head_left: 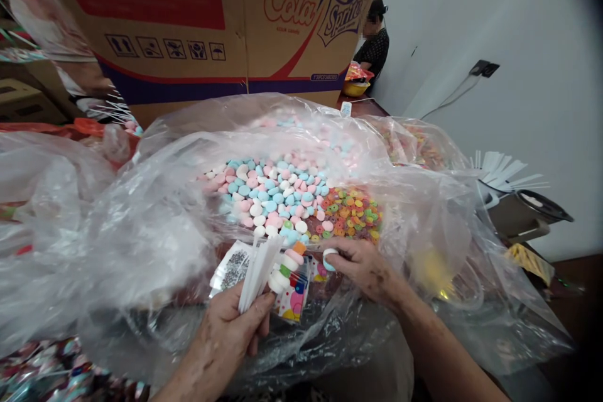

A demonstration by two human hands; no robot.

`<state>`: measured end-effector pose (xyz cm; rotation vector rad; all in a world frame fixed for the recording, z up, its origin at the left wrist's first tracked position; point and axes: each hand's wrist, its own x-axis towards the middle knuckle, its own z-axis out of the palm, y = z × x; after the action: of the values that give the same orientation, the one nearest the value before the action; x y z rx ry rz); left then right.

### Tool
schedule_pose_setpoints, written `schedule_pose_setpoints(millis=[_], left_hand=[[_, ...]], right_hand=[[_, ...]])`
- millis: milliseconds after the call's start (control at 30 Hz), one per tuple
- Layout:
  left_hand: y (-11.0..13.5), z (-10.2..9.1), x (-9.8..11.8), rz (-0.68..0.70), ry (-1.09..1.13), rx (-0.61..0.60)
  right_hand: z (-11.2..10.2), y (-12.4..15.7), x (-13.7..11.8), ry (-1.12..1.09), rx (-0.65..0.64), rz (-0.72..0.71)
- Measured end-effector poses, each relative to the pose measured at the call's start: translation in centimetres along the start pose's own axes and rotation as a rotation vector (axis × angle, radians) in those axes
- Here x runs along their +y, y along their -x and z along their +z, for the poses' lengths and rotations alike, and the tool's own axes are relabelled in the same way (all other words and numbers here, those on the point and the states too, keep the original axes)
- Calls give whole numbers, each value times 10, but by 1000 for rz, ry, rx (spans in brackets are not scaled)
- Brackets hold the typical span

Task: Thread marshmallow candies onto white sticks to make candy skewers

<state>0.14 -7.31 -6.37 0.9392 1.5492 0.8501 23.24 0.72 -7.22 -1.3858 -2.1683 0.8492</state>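
My left hand (230,333) is closed around a bundle of white plastic sticks (258,270); one stick carries a row of threaded candy rings (286,266) in white, green, pink and orange. My right hand (362,267) pinches a single white-and-blue candy ring (329,259) just right of that row. Both hands hover at the near edge of a big clear plastic bag (155,220) holding a heap of pink, blue and white candies (271,191) and a patch of small multicoloured ring candies (351,213). A printed packet (294,301) lies under the sticks.
A large cardboard box (198,19) marked Cola and Sprite stands behind the bag. Another person (374,41) sits far back by a yellow bowl (354,88). More white sticks (499,169) and a dark device (527,207) lie at right. Crumpled plastic (42,201) fills the left.
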Motion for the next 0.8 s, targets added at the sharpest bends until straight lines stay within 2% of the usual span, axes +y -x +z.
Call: schedule_pose_setpoints(millis=[167, 267, 467, 633, 800], left_hand=[[1, 1, 1, 13, 8, 4], [2, 0, 1, 5, 9, 5], [2, -1, -1, 19, 6, 14], [3, 1, 0, 13, -4, -7], [4, 1, 0, 2, -18, -11]], right_hand=[[9, 1, 15, 261, 172, -76], [12, 2, 25, 245, 255, -93], [1, 11, 33, 211, 452, -129], [2, 18, 25, 315, 461, -217], [13, 14, 29, 486, 357, -312]])
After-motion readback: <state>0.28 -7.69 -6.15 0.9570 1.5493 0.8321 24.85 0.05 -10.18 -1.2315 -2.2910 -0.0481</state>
